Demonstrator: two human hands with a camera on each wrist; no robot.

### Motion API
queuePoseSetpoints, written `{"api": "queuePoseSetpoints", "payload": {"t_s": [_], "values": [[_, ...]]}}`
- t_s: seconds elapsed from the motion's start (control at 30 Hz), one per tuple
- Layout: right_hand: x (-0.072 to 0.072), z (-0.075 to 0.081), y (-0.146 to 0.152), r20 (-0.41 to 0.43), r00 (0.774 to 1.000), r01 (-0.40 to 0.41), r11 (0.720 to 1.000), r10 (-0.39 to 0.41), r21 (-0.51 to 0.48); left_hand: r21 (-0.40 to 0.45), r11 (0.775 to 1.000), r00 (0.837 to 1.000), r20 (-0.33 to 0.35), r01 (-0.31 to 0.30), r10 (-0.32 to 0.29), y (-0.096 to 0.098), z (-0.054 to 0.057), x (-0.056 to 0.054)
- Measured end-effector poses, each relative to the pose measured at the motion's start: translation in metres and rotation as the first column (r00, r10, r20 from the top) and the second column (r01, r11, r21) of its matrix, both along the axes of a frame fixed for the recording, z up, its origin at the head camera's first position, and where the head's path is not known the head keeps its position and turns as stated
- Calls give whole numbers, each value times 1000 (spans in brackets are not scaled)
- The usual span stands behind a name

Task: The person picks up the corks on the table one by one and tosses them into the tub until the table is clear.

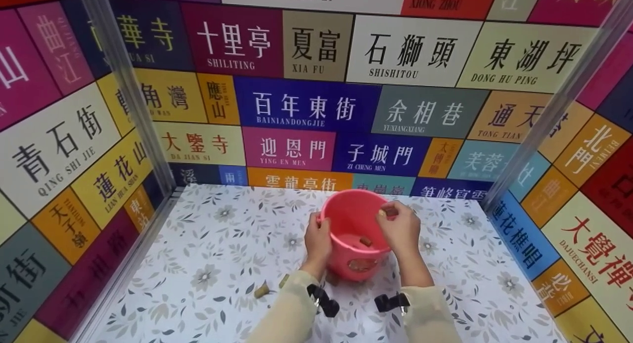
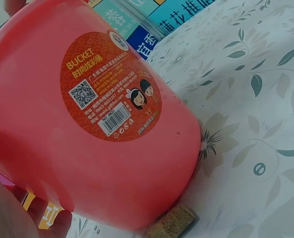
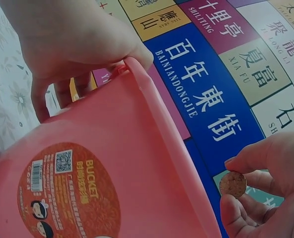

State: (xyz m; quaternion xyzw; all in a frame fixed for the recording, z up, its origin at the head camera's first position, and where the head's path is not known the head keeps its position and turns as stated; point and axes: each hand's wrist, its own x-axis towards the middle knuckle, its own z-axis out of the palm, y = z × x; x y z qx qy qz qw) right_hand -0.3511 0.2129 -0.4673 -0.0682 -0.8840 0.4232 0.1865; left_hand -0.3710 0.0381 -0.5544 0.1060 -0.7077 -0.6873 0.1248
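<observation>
A pink plastic bucket (image 1: 356, 256) with a round red label (image 2: 112, 87) stands tilted on the table. My left hand (image 1: 316, 241) grips its rim at the left side, thumb over the edge and fingers along the outer wall. Over the right side of the rim, my right hand (image 1: 403, 229) pinches a cork (image 3: 233, 184) between thumb and fingertips. Another cork (image 1: 365, 241) lies inside the bucket. Beside the bucket's base, on the cloth, rests one more cork (image 2: 172, 222).
Two corks, one light brown (image 1: 261, 290) and one partly hidden piece (image 1: 284, 280), lie left of my left sleeve. A white floral cloth (image 1: 207, 234) covers the table. Panels with colourful printed signs (image 1: 306, 103) enclose the back and both sides.
</observation>
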Motion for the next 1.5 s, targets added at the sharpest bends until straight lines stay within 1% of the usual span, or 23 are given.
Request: {"api": "queuePoseSetpoints", "payload": {"t_s": [0.13,0.3,0.57,0.87,1.0,1.13,1.27,1.4,1.5], "values": [[-1,-2,-3,-15,1000,-18,1000,18,2,-11,1000,1000,-6,-1,1,1,-1,1],[-2,-4,-8,-15,999,-31,999,30,-9,4,1000,1000,-5,5,-5,1,-1,2],[-3,-2,-14,-24,999,-37,999,37,-12,13,1000,1000,5,8,-8,0,-2,1],[-8,-4,-22,-30,998,-53,999,53,-13,-1,1000,1000,-29,-4,4,0,-1,2],[-9,-6,-23,-18,998,-55,998,55,-16,-7,1000,999,-39,-9,9,-1,-1,1],[-8,-7,-24,-13,999,-52,998,52,-20,-20,1000,999,-36,-20,19,-1,-3,0],[-7,-7,-24,-21,998,-54,998,53,-26,-14,1000,999,-32,-22,22,-1,-3,-1],[-4,-6,-23,-3,999,-52,998,52,-25,-7,1000,999,-34,-24,24,-1,-2,0],[-3,-4,-19,-13,999,-31,999,30,-27,-9,1000,999,-39,-24,23,-2,-1,0]]}}
